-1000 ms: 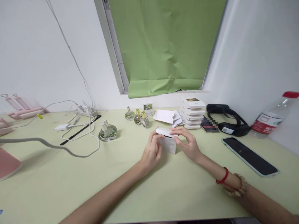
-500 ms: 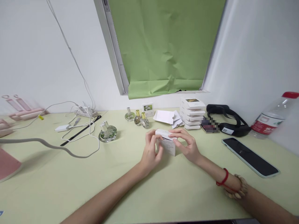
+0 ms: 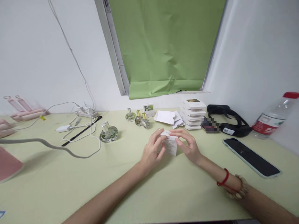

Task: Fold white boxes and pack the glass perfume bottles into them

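Note:
A small white printed box [image 3: 172,147] stands upright on the table between my hands. My left hand [image 3: 153,148] grips its left side, with fingers bent over the top edge. From the right, my right hand [image 3: 188,145] holds the top and right side with its fingertips. The box's top flap [image 3: 166,133] lies down under the fingers of both hands. Beyond the hands are two gold-capped perfume bottles [image 3: 145,122], a silver-capped perfume bottle [image 3: 130,116] and a small white box with a flower picture [image 3: 149,109].
Several white boxes form a stack [image 3: 192,113] beside flattened cartons [image 3: 164,117]. Another perfume bottle [image 3: 108,133] stands at left near white cables [image 3: 92,133]. On the right are a phone [image 3: 251,157], a black headset [image 3: 235,124] and a water bottle [image 3: 268,123].
The box's top flap has gone down flush, closing the dark gap under it. My left hand has shifted slightly right over the top. My right hand stays at the box's right side.

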Action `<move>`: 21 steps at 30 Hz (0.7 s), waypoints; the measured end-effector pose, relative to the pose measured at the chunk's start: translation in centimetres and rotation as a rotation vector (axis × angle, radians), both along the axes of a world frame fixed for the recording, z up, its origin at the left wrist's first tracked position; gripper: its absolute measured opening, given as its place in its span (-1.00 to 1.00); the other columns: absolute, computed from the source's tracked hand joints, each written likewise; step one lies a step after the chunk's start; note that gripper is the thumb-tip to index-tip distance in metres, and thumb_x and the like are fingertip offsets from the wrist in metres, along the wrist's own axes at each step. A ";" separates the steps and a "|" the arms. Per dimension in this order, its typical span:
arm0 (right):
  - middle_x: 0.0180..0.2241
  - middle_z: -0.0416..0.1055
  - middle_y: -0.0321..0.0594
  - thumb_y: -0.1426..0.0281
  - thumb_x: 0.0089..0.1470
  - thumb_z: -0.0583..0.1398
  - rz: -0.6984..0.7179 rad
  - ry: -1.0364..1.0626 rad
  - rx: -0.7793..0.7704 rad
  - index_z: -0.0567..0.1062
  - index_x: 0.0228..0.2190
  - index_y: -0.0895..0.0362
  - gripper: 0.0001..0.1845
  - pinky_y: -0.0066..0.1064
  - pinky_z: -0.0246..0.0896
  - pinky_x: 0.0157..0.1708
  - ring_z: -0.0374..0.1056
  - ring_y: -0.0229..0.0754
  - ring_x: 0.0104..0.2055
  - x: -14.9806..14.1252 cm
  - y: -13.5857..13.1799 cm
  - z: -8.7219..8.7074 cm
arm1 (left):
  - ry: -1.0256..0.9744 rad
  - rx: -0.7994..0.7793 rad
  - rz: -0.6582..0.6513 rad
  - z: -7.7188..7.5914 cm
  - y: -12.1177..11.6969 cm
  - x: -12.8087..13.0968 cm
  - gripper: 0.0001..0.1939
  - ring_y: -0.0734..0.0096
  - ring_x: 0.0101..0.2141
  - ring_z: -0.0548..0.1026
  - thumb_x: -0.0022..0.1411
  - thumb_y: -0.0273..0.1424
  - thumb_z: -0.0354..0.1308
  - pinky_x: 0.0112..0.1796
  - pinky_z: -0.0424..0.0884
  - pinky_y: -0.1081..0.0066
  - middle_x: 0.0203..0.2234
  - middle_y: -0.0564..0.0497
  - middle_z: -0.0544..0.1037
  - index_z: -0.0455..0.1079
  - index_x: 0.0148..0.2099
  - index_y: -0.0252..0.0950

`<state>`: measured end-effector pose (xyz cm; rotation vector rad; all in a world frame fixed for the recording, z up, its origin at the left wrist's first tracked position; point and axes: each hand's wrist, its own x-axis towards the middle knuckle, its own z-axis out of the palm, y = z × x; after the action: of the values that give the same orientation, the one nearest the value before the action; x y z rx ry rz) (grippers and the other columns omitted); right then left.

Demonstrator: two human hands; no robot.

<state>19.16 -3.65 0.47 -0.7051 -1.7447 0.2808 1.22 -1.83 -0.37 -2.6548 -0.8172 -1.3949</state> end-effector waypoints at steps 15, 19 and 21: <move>-0.16 0.29 -0.17 0.54 0.08 0.07 -0.018 -0.037 0.079 0.48 -0.22 0.09 -0.74 -0.33 0.14 -0.04 0.23 -0.23 -0.05 0.1 0.5 -0.3 | -0.021 0.010 -0.072 -0.3 0.3 -0.2 -0.60 0.30 0.13 0.09 0.19 -0.55 -0.05 0.05 0.21 0.27 0.08 -0.14 0.16 0.04 0.09 -0.31; -0.16 0.29 -0.15 0.52 0.08 0.08 -0.006 -0.042 0.063 0.48 -0.23 0.10 -0.76 -0.33 0.13 -0.04 0.22 -0.22 -0.05 0.2 0.7 -0.2 | 0.018 0.006 -0.067 -0.2 0.4 -0.3 -0.56 0.32 0.13 0.09 0.19 -0.56 -0.06 0.06 0.20 0.29 0.10 -0.11 0.14 0.05 0.13 -0.29; -0.15 0.29 -0.15 0.51 0.08 0.07 0.002 -0.041 0.057 0.48 -0.22 0.11 -0.75 -0.32 0.13 -0.04 0.22 -0.22 -0.05 0.2 0.7 -0.3 | 0.040 0.004 -0.060 -0.3 0.5 -0.3 -0.56 0.34 0.13 0.09 0.19 -0.57 -0.08 0.05 0.21 0.32 0.11 -0.08 0.12 0.07 0.12 -0.27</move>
<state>19.41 -2.92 0.16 -0.6721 -1.7851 0.2188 0.90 -1.34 -0.63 -2.7168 -0.7365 -1.3489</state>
